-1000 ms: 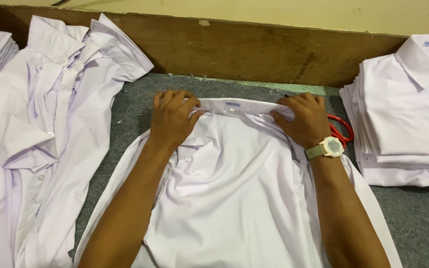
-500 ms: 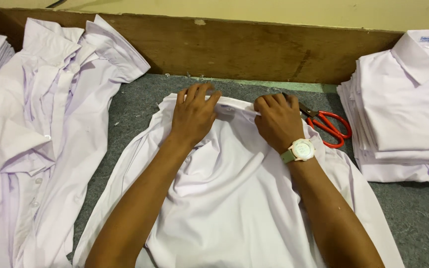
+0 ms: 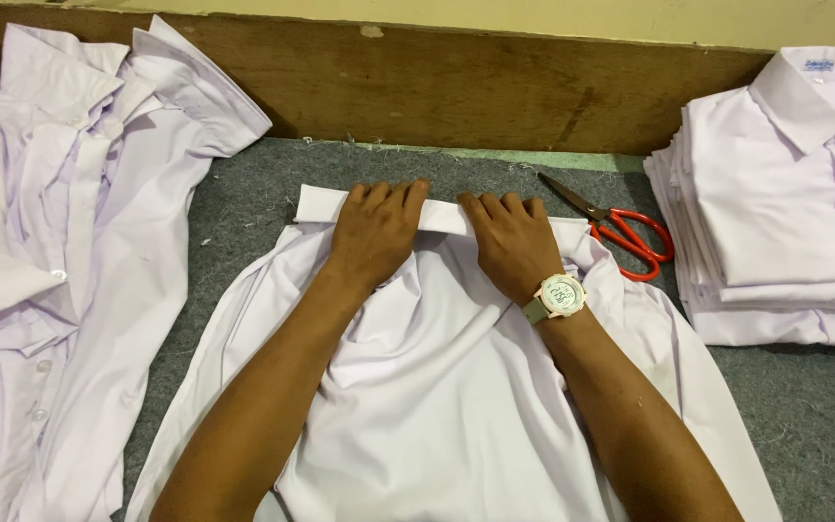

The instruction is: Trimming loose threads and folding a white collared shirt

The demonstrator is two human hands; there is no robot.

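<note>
Hands are laid flat, fingers spread, on the collar (image 3: 437,217) of a white shirt (image 3: 437,406): left hand (image 3: 376,232), right hand (image 3: 509,242). Red scissors (image 3: 620,232) lie right of the shirt, near a folded stack (image 3: 785,193); loose shirts (image 3: 70,222) lie left.

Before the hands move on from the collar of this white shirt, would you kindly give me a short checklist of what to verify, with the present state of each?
1. Both hands on the collar: the left hand and right hand press flat on the collar. Ok.
2. Collar lies in a straight band: ok where it shows; the part under the hands is hidden.
3. White shirt smooth below the collar: creases bunch between the forearms. Not ok.
4. Red-handled scissors off the fabric: the handles lie right at the shirt's shoulder. Cannot tell.
5. Folded shirt stack apart from the work: ok.
6. Loose shirts at left apart: ok.
</note>
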